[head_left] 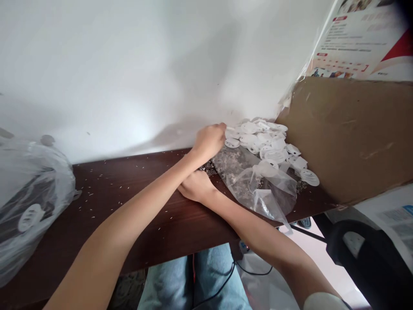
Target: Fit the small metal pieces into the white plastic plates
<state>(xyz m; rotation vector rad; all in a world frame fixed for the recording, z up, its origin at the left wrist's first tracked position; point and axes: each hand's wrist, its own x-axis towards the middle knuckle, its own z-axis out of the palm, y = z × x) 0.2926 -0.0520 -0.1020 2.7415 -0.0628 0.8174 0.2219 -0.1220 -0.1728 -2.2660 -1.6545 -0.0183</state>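
Observation:
My left hand (209,140) reaches across to the near left side of a pile of white plastic pieces (267,140). Its fingers are closed at the edge of one white piece, which they seem to pinch. Many pieces are flat ovals with slots. Below and slightly left, my right hand (197,186) rests low over the tabletop with curled fingers; whatever they hold is hidden. Small shiny metal parts (209,168) lie between the two hands. A clear plastic bag (245,181) spreads beside them, under the white pieces.
On the dark wooden table (145,172), tiny pale slivers lie scattered. A clear bag (41,185) with a white piece inside stands at left. A white wall (112,77) rises behind, and a cardboard panel (351,137) bounds the right. Cables hang below the front edge.

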